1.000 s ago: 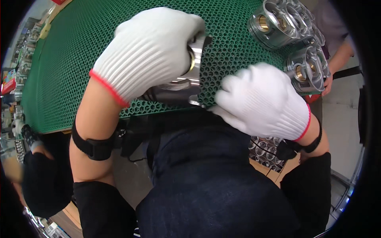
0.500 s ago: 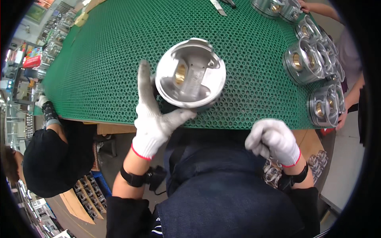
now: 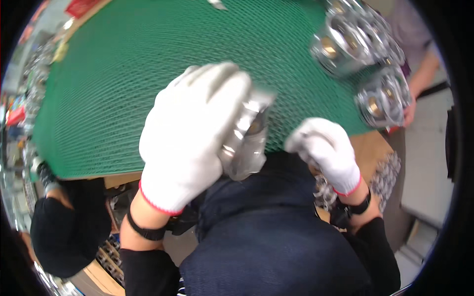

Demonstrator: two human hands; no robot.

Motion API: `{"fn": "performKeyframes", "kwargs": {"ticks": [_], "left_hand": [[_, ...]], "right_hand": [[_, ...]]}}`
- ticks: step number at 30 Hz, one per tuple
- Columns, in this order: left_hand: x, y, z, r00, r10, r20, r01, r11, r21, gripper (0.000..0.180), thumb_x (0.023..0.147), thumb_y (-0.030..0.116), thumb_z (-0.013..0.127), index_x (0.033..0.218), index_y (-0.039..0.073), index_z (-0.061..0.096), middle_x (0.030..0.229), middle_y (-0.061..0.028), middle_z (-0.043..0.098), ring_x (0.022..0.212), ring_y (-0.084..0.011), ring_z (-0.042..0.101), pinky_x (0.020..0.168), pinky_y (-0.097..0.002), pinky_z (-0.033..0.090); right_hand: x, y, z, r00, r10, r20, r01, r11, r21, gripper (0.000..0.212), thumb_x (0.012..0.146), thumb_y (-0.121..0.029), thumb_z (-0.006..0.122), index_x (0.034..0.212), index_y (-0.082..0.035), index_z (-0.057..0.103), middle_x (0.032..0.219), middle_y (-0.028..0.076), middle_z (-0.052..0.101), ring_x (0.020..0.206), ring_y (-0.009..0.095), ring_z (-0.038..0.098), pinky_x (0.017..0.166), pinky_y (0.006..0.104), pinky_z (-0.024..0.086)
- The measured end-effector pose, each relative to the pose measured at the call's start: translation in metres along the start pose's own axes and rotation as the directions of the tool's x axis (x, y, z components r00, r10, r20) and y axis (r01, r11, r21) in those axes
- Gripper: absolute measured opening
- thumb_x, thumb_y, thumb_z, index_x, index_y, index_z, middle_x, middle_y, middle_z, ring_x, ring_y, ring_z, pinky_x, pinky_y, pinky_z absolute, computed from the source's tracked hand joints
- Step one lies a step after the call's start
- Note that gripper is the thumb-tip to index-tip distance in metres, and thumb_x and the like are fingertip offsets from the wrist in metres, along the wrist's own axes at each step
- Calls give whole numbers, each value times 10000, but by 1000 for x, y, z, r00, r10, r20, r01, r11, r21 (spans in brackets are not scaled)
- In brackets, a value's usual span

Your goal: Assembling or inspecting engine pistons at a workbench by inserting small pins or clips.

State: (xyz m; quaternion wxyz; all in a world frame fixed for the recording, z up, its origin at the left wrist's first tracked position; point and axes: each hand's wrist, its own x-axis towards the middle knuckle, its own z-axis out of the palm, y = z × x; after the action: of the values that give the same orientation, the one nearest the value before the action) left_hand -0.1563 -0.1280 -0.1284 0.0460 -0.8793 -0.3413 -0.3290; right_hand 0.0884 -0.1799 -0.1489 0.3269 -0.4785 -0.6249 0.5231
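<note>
Gripped from its far side, a shiny metal engine piston [image 3: 248, 140] is turned on its side in my left hand [image 3: 190, 123]. The white-gloved fingers wrap round it and hide much of its shape; what shows is blurred by motion. It is held up over the near edge of the green mat [image 3: 118, 93]. To the right, my right hand [image 3: 326, 150], also in a white glove, is closed with its fingers curled at the table's edge. Whether anything sits inside those fingers I cannot make out.
Several pistons [image 3: 340, 47] stand grouped on the mat at the right, beside another person's arm [image 3: 425, 74]. More metal parts [image 3: 385, 177] lie low at the right. At the left sits a person in black [image 3: 71, 232]. Metal parts [image 3: 39, 74] line the far left edge.
My left hand has turned the piston from open side up onto its side and brought it closer. My right hand stays closed. The whole view has shifted.
</note>
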Motion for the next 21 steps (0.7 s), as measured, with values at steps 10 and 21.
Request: {"fn": "performKeyframes", "kwargs": {"ticks": [10,21], "left_hand": [[33,37,11,976,-42,215,-4,978,210,397,758,184,676,1138,78,633,1138,-107,653,1065,-321,624,942,-427,487],[86,6,24,845,-66,530,30,997,75,288,806,209,621,1058,76,668,959,-149,681,911,-343,664,808,-419,543]], "right_hand": [[15,1,9,872,-489,-28,404,751,-522,151,819,-215,682,779,-72,657,693,84,600,600,263,630,542,355,502],[1,2,-7,878,-421,228,428,474,-770,227,788,-299,709,713,-128,580,623,41,500,533,246,574,486,390,450]]}}
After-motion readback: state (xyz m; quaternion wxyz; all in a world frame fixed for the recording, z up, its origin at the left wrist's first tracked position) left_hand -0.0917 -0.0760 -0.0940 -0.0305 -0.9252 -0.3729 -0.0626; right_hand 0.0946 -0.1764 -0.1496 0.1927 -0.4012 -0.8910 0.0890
